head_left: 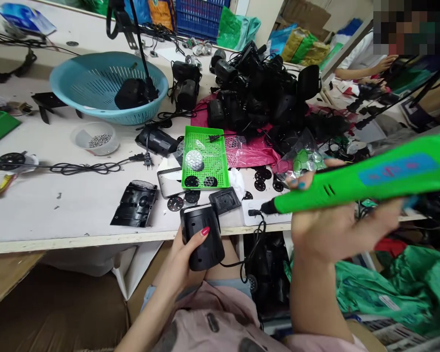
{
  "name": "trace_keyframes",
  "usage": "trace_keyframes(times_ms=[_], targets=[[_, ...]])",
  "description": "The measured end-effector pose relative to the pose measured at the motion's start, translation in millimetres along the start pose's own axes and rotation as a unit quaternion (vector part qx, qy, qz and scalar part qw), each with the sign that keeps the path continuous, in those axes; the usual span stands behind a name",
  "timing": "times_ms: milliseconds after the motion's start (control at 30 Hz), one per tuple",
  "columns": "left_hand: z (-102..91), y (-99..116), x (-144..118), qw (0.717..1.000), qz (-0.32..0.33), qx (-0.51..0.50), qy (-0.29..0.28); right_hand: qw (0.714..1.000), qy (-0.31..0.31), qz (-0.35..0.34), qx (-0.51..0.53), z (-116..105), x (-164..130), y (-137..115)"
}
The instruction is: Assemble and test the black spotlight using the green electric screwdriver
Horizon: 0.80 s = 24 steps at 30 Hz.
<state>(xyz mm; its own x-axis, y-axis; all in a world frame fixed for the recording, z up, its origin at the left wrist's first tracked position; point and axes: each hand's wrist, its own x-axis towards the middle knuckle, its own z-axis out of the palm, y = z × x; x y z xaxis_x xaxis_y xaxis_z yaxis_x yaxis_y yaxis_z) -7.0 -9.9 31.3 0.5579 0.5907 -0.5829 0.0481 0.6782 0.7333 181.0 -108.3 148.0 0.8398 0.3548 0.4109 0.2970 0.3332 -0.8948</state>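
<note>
My left hand (183, 259) grips a black cylindrical housing (201, 237) just below the front edge of the white table (58, 205), with a black cord trailing from it. My right hand (337, 230) is wrapped around a bright green electric screwdriver (366, 181), raised over the table's edge; its dark tip points left, a short way right of the housing. Beside the housing lie a square black part (225, 199) and a flat black cover (135, 204). A green tray (205, 157) with round discs sits just behind them.
A blue colander (106, 85) stands at the back left, with a clear cup of small screws (95, 139) in front. A heap of black devices (264, 93) lies on pink plastic behind the tray. A cord with plug (95, 167) crosses the table. Another person's hand (383, 63) works far right.
</note>
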Motion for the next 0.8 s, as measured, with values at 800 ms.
trace_keyframes(times_ms=[800], targets=[[-10.0, 18, -3, 0.994, 0.095, 0.051, 0.008, 0.854, -0.336, 0.064, -0.393, -88, -39, 90]])
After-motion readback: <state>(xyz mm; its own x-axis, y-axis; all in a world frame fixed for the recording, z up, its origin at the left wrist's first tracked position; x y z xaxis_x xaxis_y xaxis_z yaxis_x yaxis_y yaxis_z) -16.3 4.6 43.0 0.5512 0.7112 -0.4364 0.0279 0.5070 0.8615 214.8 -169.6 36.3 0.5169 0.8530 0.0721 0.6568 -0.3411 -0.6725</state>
